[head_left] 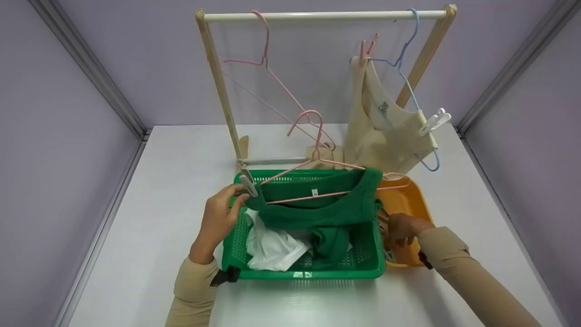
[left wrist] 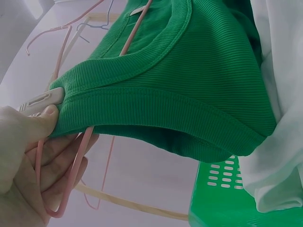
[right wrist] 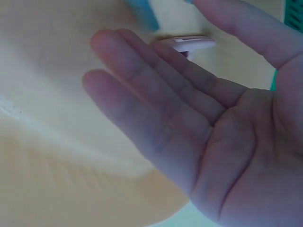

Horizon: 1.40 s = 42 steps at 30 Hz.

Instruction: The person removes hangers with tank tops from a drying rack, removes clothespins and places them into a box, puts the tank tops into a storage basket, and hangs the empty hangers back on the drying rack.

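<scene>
A green ribbed sleeveless top (head_left: pixel 313 217) hangs on a pink hanger (head_left: pixel 316 155) over the green basket (head_left: pixel 313 274). My left hand (head_left: pixel 220 215) pinches a white clothespin (head_left: pixel 248 185) clipped at the top's left shoulder. In the left wrist view, the thumb lies over the clothespin (left wrist: pixel 45 100), with the other fingers behind the hanger's end. My right hand (head_left: pixel 404 227) reaches into the orange basket (head_left: pixel 415 200), where several clothespins lie. Its fingers look extended in the right wrist view, beside a pale pink clothespin (right wrist: pixel 194 43) and a blue piece (right wrist: pixel 144 14); no grip shows.
A white garment (head_left: pixel 277 250) lies inside the green basket. Behind stands a rack with a white rod (head_left: pixel 327 16). From it hang a bare pink hanger (head_left: pixel 283 86) and a blue hanger (head_left: pixel 411 91) carrying a beige sleeveless top (head_left: pixel 386 141), clipped with pink and white clothespins.
</scene>
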Each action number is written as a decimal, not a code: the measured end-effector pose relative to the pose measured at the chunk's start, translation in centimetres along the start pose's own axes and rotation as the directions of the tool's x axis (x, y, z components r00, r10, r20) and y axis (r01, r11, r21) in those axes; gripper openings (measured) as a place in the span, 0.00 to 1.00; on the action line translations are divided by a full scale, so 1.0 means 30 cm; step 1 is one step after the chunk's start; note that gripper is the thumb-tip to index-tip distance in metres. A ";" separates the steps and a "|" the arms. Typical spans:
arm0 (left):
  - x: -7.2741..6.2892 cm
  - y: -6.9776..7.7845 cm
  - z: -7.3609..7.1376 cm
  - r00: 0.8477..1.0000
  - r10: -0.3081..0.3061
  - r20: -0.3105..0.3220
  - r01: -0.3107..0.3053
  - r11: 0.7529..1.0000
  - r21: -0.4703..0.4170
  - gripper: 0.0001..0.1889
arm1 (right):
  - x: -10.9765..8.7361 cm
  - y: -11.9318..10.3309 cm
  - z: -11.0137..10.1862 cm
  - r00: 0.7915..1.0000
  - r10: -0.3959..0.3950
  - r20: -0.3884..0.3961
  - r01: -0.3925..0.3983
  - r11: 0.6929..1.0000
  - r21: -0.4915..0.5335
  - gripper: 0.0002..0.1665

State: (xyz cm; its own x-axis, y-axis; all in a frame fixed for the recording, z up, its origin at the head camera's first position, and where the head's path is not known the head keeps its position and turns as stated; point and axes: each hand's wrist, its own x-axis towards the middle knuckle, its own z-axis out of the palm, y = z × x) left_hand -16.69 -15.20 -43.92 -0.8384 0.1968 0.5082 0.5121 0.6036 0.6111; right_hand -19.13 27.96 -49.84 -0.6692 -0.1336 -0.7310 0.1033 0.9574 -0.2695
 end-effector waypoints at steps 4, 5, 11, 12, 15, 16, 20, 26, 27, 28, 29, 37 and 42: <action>0.001 0.005 -0.003 1.000 -0.009 0.003 0.009 1.000 -0.014 0.11 | -0.027 -0.009 -0.015 0.999 -0.037 -0.028 0.037 0.999 0.006 0.07; 0.001 0.004 -0.002 1.000 -0.010 0.005 0.011 1.000 -0.014 0.11 | -0.036 -0.011 -0.018 0.998 -0.053 -0.034 0.053 0.999 0.007 0.07; 0.001 0.004 -0.001 1.000 -0.015 0.009 0.015 1.000 -0.018 0.10 | -0.096 -0.024 -0.026 0.986 -0.133 -0.103 0.135 0.991 0.016 0.08; 0.002 0.004 0.000 1.000 -0.016 0.008 0.016 1.000 -0.017 0.10 | -0.106 -0.026 -0.027 0.983 -0.141 -0.114 0.145 0.989 0.020 0.08; 0.002 0.003 0.001 1.000 -0.018 0.004 0.018 1.000 -0.012 0.10 | -0.133 -0.033 -0.030 0.977 -0.164 -0.139 0.172 0.984 0.051 0.12; 0.002 0.003 0.002 1.000 -0.018 0.002 0.018 1.000 -0.011 0.10 | -0.141 -0.035 -0.031 0.973 -0.175 -0.149 0.184 0.981 0.053 0.13; 0.001 0.001 0.004 1.000 -0.012 -0.002 0.012 1.000 0.001 0.10 | -0.166 -0.046 -0.041 0.946 -0.258 -0.195 0.265 0.964 0.011 0.18; 0.001 0.003 0.005 1.000 -0.009 -0.006 0.009 1.000 0.004 0.10 | -0.206 -0.069 -0.056 0.910 -0.337 -0.242 0.334 0.941 -0.056 0.17; 0.002 0.003 0.005 1.000 -0.007 -0.007 0.008 1.000 0.004 0.10 | -0.214 -0.073 -0.057 0.901 -0.355 -0.248 0.349 0.935 -0.069 0.16; 0.003 0.003 0.005 1.000 -0.005 -0.008 0.005 1.000 0.006 0.10 | -0.222 -0.080 -0.059 0.893 -0.372 -0.255 0.362 0.928 -0.086 0.16; 0.003 0.003 0.005 1.000 -0.001 -0.009 0.001 1.000 0.008 0.10 | -0.230 -0.085 -0.060 0.882 -0.392 -0.260 0.378 0.920 -0.102 0.15; 0.007 -0.001 0.012 1.000 0.008 -0.011 -0.007 1.000 0.016 0.09 | -0.299 -0.154 -0.054 0.815 -0.497 -0.298 0.455 0.867 -0.203 0.11; 0.009 0.001 0.013 1.000 -0.003 -0.007 0.003 1.000 0.016 0.10 | -0.320 -0.194 -0.042 0.784 -0.537 -0.312 0.486 0.843 -0.231 0.12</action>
State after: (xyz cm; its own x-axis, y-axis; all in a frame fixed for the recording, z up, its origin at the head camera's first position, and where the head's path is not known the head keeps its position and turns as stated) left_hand -16.96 -14.82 -44.01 -0.8386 0.1894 0.5108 0.5064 0.6167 0.6026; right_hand -14.22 23.98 -40.47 -0.8095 -0.5390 -0.2327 -0.4077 0.8013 -0.4377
